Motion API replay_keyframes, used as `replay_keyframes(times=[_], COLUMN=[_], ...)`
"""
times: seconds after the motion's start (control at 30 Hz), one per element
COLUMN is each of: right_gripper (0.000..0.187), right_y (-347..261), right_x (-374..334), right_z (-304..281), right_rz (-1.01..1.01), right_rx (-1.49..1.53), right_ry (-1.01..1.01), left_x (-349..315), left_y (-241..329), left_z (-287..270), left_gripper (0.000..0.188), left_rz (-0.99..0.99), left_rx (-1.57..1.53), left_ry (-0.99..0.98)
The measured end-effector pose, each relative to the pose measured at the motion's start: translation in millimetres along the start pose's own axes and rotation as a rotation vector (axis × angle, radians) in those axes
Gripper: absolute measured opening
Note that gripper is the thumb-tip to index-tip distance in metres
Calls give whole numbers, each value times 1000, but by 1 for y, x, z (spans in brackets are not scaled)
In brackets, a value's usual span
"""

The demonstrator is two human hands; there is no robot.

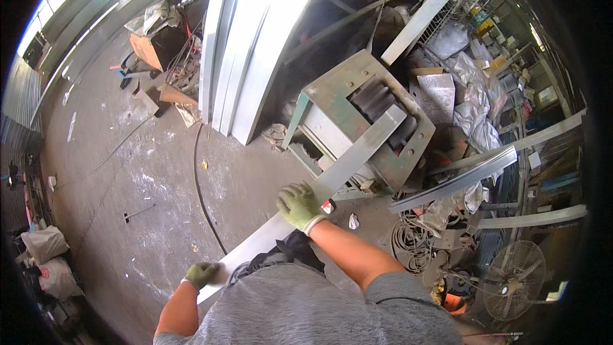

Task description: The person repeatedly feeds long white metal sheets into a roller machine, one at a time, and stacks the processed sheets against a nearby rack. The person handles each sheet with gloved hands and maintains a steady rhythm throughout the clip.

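Observation:
A long, pale grey metal strip runs slantwise past my waist, up and right to a worn green-grey machine. Its far end lies over the dark ridged rollers in the machine's opening. My right hand, in a light green glove, is closed over the strip at mid-length, fingers bent toward its far edge. Also gloved, my left hand grips the strip close to its near end, at the lower left. The undersides of both hands are hidden.
Tall bright metal sheets stand left of the machine. A dark hose crosses the concrete floor. To the right lie a curved metal profile, coiled cable and crumpled silver sheeting. A round fan stands at lower right.

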State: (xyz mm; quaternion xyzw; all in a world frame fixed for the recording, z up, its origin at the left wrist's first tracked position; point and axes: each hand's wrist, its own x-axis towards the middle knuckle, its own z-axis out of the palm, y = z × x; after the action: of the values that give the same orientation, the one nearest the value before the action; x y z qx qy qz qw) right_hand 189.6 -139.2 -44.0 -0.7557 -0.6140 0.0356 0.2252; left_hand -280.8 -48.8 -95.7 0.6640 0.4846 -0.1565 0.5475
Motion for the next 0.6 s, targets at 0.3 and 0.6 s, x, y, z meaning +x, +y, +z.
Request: replay_keyframes(times=[0.3,0.6], right_gripper=[57,61], right_y=[117,182], right_x=[52,84], right_z=[-90,-124], right_rz=[7,178], right_rx=[-48,-235], right_ry=[29,-71], left_x=[77,62], left_y=[182,304], left_z=[22,52], left_gripper=[79,84], left_rz=[65,369], left_rx=[-111,537], left_ry=[-256,-146])
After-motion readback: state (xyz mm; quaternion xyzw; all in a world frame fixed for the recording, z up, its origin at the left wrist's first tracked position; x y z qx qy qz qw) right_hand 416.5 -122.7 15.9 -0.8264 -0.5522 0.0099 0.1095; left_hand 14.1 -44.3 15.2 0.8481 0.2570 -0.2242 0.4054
